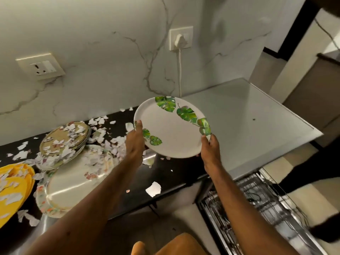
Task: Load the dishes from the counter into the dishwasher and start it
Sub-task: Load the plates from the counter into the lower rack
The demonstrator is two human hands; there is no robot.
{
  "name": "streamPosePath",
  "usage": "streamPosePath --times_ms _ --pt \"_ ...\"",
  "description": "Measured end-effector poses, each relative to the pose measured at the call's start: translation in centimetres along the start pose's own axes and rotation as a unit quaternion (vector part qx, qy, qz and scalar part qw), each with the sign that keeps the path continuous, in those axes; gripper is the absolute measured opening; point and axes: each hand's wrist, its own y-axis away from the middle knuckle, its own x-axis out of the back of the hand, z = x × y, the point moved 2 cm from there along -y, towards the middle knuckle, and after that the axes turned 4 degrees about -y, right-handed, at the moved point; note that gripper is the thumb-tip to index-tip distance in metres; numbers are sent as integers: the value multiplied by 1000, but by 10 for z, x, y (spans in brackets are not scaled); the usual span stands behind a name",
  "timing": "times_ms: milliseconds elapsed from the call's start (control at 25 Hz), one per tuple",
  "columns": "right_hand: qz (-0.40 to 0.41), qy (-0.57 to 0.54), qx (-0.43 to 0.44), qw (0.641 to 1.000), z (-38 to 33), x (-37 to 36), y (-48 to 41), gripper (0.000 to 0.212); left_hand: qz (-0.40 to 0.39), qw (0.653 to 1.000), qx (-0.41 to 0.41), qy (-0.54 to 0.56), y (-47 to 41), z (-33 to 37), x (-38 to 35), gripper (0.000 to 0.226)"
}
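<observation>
View from the head camera, my hands in frame. I hold the leaf-print plate (pixel 173 129) in the air above the dark surface (pixel 184 174), clear of everything lying on it and tilted with its face toward me. My left hand (pixel 135 138) pinches the near-left rim, thumb on top and fingers hidden beneath. My right hand (pixel 209 146) pinches the near-right rim in the same way. I judge that this two-sided grip at the edge keeps a wide, smooth plate level and lets me turn it on edge for a slot. The plate's face looks free of litter, unlike the dishes left on the surface. The stack of plates (pixel 64 142) at the left and the floral plate (pixel 73 181) leaning against it carry torn paper scraps (pixel 153 189), as do the yellow plates (pixel 12 188) at the far left. Scraps also lie loose on the surface between them. The dishwasher rack (pixel 257 205) stands pulled out low at the right, below the pale worktop (pixel 248 126), so the plate has only to travel right and down. I cannot tell what the rack already holds, because its wires blur together. A white plug (pixel 181 40) sits in the wall socket, and its cord hangs down behind the plate. Most dishes remain on the surface, so loading appears to be at an early stage.
</observation>
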Motion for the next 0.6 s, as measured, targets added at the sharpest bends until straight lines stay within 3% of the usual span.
streamPosePath --times_ms 200,520,600 --pt "77 -7 -15 997 20 109 7 31 -101 992 6 -74 26 -23 -83 31" --pt "221 -17 -64 973 40 265 34 32 -212 955 -21 -206 87 -45 -228 41" --pt "243 -25 -94 965 54 302 41 32 -249 948 -29 -196 112 -48 -256 32"
